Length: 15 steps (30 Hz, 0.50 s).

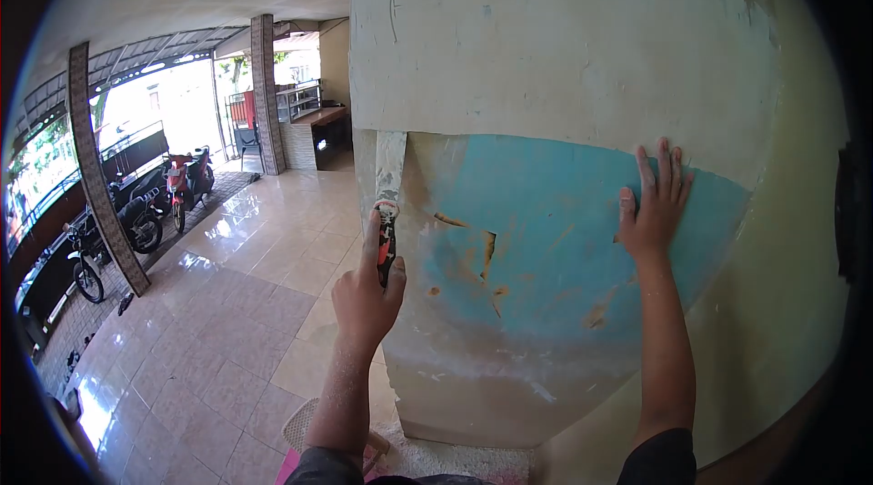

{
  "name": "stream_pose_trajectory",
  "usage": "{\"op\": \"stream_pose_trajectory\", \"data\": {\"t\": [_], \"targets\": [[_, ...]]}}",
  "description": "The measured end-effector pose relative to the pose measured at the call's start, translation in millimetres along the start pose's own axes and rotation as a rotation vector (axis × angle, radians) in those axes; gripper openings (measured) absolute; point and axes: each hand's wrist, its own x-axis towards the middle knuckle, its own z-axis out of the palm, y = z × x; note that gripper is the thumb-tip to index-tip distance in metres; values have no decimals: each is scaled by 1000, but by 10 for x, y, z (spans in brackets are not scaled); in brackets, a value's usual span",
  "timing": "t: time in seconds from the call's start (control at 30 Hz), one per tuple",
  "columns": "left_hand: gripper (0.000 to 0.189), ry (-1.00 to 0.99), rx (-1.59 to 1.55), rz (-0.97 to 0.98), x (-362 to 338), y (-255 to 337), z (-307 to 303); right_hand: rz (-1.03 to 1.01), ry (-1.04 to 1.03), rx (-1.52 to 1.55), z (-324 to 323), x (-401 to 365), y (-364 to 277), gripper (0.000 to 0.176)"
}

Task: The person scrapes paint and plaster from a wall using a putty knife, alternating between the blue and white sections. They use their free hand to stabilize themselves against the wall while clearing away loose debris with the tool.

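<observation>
My left hand is wrapped round the dark, paint-spotted handle of a putty knife. The whitish blade points up and lies against the wall's left edge. My right hand, fingers spread, rests on the upper right of a turquoise patch on the wall. Torn, brownish cracks and spots mark the patch's left and lower parts. Above it spreads a coat of pale filler, with a few scratches and rough edges at the upper right.
Parked motorbikes stand at the far left beyond a tiled pillar. A second pillar and a wooden counter are further back. Glossy floor tiles lie left of the wall. Below is a woven stool, partly hidden.
</observation>
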Motion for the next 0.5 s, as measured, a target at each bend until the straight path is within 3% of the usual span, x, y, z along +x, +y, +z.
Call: {"op": "stream_pose_trajectory", "data": {"t": [0.5], "targets": [[76, 58, -57, 10, -8, -87, 37, -6, 2, -13, -33, 36, 7, 53]]}}
